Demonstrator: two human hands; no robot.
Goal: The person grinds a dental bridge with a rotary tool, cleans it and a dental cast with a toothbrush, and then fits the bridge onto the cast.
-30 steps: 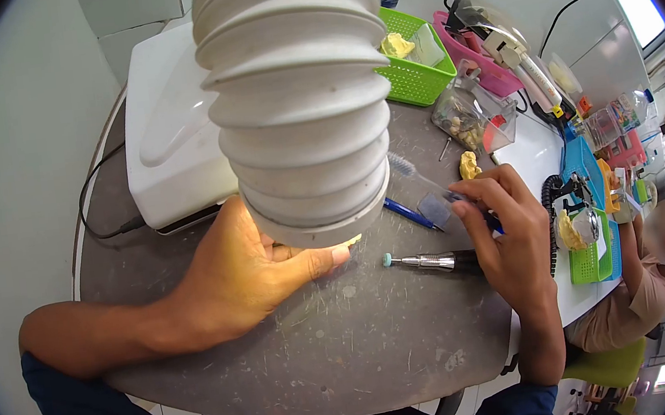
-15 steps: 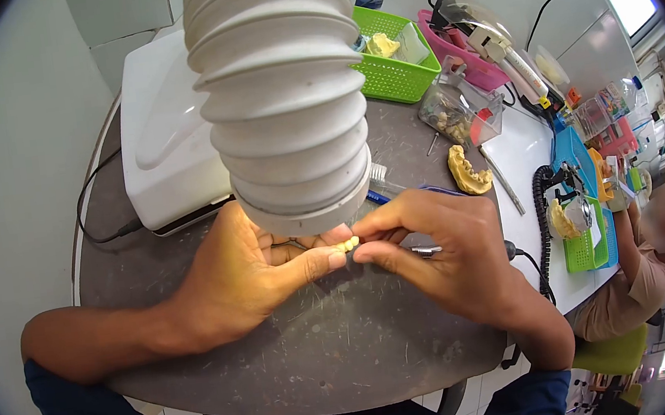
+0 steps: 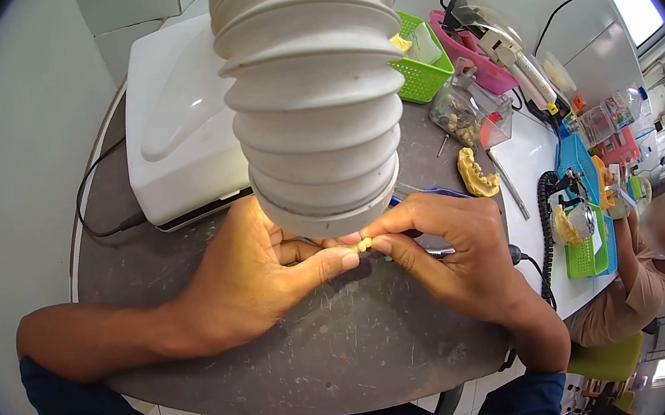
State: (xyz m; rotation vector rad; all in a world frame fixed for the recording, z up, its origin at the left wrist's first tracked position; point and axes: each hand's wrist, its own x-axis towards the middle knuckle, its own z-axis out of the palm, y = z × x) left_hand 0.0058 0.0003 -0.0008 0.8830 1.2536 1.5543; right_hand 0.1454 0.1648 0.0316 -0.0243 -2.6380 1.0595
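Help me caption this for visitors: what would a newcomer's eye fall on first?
Likely the thick, white, ribbed hose running down the picture's upper middle. Just below its round mouth, the bare left hand and right hand meet at a small, pale-yellow, knobbly piece. Brightest in colour is perhaps the lime-green, perforated basket, right of the hose and partly hidden by it.

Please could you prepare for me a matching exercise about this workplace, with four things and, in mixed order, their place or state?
1. small yellow piece
2. ribbed hose
3. dental model
4. white box

a. on the grey table, beyond the right hand
b. black cable plugged in
c. between fingertips of the left hand and right
d. coming down from the top of the view

Pairs: 1-c, 2-d, 3-a, 4-b.
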